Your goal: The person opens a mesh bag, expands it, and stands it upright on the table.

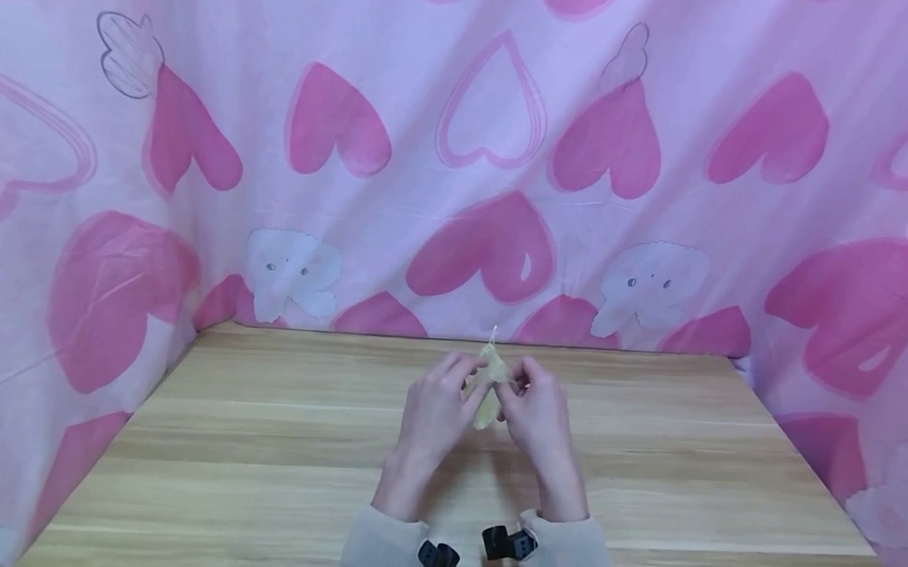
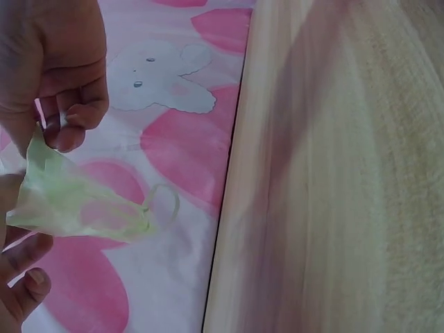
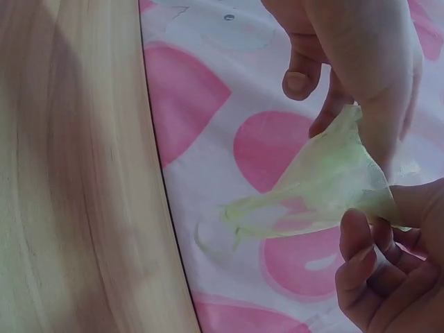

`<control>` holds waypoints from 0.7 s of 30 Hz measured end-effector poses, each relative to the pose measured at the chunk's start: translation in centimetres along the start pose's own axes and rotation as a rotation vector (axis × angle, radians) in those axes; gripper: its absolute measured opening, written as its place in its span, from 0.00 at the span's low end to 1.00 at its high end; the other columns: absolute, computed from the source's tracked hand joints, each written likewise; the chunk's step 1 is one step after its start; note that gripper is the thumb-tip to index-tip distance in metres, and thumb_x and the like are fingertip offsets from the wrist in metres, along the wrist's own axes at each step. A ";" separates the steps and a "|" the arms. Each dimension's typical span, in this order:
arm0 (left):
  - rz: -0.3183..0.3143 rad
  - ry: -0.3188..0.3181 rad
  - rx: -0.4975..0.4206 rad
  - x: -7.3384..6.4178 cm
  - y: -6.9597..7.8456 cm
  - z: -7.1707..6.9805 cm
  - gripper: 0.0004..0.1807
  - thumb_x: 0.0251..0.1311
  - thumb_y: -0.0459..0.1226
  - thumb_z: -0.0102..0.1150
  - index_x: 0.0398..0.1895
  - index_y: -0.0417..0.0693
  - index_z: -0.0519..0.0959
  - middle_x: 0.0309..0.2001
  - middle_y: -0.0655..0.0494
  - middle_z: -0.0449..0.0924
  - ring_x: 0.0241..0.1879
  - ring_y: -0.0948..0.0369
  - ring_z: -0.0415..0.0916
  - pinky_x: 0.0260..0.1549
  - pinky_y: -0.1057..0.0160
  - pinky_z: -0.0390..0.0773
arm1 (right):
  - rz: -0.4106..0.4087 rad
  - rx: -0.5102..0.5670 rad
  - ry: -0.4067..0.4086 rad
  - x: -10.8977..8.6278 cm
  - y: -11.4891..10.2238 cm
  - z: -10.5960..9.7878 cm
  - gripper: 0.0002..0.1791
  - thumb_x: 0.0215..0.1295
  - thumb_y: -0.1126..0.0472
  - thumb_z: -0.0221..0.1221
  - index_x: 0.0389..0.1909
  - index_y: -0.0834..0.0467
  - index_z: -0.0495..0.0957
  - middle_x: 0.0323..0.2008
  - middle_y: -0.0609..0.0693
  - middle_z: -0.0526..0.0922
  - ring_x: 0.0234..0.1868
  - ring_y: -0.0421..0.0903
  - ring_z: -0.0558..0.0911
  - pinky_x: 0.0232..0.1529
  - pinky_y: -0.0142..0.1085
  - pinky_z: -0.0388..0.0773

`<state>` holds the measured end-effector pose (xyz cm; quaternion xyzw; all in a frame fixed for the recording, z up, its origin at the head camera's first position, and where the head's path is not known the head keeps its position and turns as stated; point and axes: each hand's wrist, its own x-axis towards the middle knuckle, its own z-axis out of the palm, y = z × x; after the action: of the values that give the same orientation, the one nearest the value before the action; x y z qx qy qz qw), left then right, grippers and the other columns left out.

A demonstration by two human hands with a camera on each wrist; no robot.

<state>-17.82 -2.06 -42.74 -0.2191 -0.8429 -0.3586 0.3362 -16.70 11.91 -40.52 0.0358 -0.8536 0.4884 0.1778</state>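
Observation:
Between both hands, above the table, is a small sheer pale-green drawstring pouch (image 1: 495,367). My left hand (image 1: 435,404) pinches one side of it and my right hand (image 1: 537,407) pinches the other. From the pouch's narrow end a thin cord loop (image 2: 177,202) sticks out in the left wrist view. The right wrist view has the pouch (image 3: 319,184) spread between the two hands, its wide end partly covered by fingers. Whether anything lies inside cannot be told.
Underneath is a light wood-grain table (image 1: 268,444). A pink curtain (image 1: 442,183) printed with hearts hangs along its back and sides. Small black devices (image 1: 438,560) are worn at the sleeves (image 1: 564,558).

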 end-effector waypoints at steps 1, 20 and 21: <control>0.011 -0.005 0.016 0.0 0.0 0.0 0.10 0.59 0.38 0.68 0.43 0.46 0.85 0.36 0.56 0.82 0.30 0.61 0.79 0.25 0.63 0.78 | -0.004 -0.002 0.000 0.0 0.0 0.0 0.06 0.59 0.71 0.64 0.28 0.62 0.75 0.18 0.51 0.75 0.13 0.43 0.76 0.14 0.34 0.75; -0.051 0.069 -0.014 -0.1 -0.1 -0.2 0.05 0.57 0.29 0.66 0.36 0.44 0.85 0.34 0.57 0.82 0.29 0.64 0.80 0.28 0.67 0.80 | 0.117 0.008 -0.139 -0.2 0.3 -0.1 0.08 0.57 0.74 0.55 0.37 0.62 0.73 0.19 0.51 0.75 0.14 0.50 0.78 0.14 0.38 0.74; -0.057 0.066 -0.019 -0.1 -0.1 -0.2 0.06 0.56 0.28 0.66 0.37 0.44 0.85 0.33 0.56 0.82 0.29 0.63 0.80 0.28 0.68 0.80 | 0.110 -0.004 -0.126 -0.2 0.3 -0.2 0.07 0.57 0.73 0.56 0.36 0.61 0.73 0.19 0.51 0.75 0.13 0.50 0.79 0.14 0.37 0.73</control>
<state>-17.74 -2.30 -42.71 -0.1861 -0.8338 -0.3829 0.3515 -16.55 12.20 -40.76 0.0191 -0.8648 0.4924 0.0968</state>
